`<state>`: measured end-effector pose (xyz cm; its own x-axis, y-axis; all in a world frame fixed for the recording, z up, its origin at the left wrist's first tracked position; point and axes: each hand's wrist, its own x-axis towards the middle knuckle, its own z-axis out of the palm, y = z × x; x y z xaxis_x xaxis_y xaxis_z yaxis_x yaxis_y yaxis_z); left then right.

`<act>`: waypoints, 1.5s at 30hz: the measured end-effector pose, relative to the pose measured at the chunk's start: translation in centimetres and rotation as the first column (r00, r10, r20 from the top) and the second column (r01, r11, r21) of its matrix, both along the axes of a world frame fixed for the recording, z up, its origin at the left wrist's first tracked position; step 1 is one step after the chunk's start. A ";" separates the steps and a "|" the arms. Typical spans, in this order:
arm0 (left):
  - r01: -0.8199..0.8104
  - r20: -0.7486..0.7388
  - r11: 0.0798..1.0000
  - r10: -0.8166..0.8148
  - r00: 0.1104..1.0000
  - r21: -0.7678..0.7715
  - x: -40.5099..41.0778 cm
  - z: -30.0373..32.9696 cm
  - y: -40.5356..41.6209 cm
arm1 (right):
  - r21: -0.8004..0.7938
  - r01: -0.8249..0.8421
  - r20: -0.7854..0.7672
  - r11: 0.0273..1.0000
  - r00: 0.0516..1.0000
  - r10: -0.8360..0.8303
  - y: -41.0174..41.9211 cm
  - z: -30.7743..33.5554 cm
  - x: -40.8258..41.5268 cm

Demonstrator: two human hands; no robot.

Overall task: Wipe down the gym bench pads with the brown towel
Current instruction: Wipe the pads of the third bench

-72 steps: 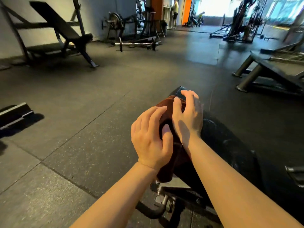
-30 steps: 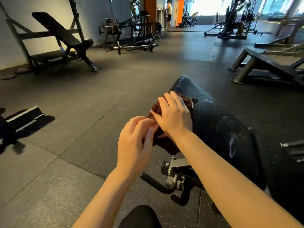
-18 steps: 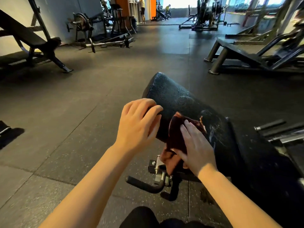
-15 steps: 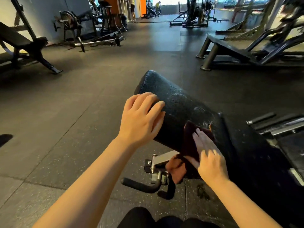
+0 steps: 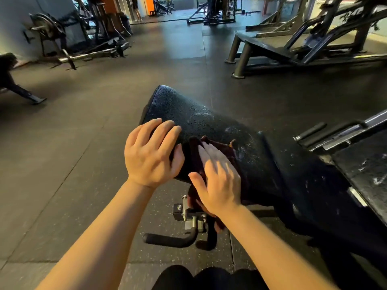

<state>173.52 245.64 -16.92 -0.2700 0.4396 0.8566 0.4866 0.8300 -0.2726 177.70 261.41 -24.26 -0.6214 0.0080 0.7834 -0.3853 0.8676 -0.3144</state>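
A black gym bench pad [image 5: 209, 122] runs from the centre toward the lower right, speckled with wet marks. The brown towel [image 5: 222, 146] is draped over the pad's near side, its lower end hanging behind my right hand. My right hand [image 5: 217, 181] lies flat on the towel, pressing it against the pad. My left hand [image 5: 151, 153] rests on the pad's left edge with fingers spread, touching no towel. A second pad section [image 5: 314, 185] continues to the right.
Under the pad are a metal bracket [image 5: 188, 214] and a black handle [image 5: 169, 240]. A plate-loaded machine [image 5: 293, 49] stands at the right, a barbell rack [image 5: 62, 38] at the back left, another bench's leg [image 5: 21, 93] at the left. A person stands far back.
My right hand has slid the towel up and leftward along the pad's side, closer to my left hand. My left hand stays on the pad edge. The view has shifted slightly.
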 end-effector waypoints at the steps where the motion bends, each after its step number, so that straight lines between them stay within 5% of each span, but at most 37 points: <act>1: -0.006 0.007 1.000 0.006 1.000 -0.001 0.1 0.0 0.0 | 0.013 -0.011 -0.021 1.000 1.000 0.011 0.3 0.0 0.3; 5: -0.018 0.027 1.000 0.018 0.999 0.014 0.8 -0.1 0.2 | 0.122 0.044 -0.015 0.992 0.999 -0.043 5.1 -3.2 2.1; 9: -0.028 0.010 0.999 0.028 1.000 0.034 1.0 -0.2 0.4 | 0.150 0.206 0.201 0.967 0.951 -0.234 13.4 -8.8 4.6; 14: -0.029 -0.016 0.999 0.029 0.999 0.017 0.5 -0.5 0.7 | 0.367 0.281 0.386 0.887 0.821 -0.420 17.4 -11.4 5.5; 22: -0.083 -0.007 0.997 0.083 0.997 -0.002 0.5 -0.7 0.9 | 0.196 -0.011 0.115 0.980 0.993 -0.012 6.8 -3.8 1.5; 27: -0.126 0.018 0.992 0.126 0.992 0.003 0.8 -0.9 0.7 | 0.231 -0.014 -0.002 0.973 1.000 0.015 6.6 -3.7 1.2; 32: -0.123 0.029 0.992 0.123 0.992 -0.001 1.0 -1.1 0.7 | 0.213 -0.007 0.165 0.977 0.986 -0.029 11.8 -7.3 2.7; 38: -0.119 -0.003 0.993 0.119 0.993 0.009 0.4 -1.3 0.8 | 0.266 0.235 0.400 0.935 0.855 -0.329 18.5 -10.6 5.4; 45: -0.106 -0.024 0.994 0.107 0.994 0.029 0.4 -1.6 1.0 | 0.077 -0.063 0.232 0.995 0.972 0.044 9.8 -6.1 3.2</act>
<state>173.94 246.66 -18.49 -0.2919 0.3856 0.8753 0.3878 0.8842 -0.2602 180.86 271.22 -30.38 -0.7823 -0.0890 0.6165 -0.3576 0.8745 -0.3275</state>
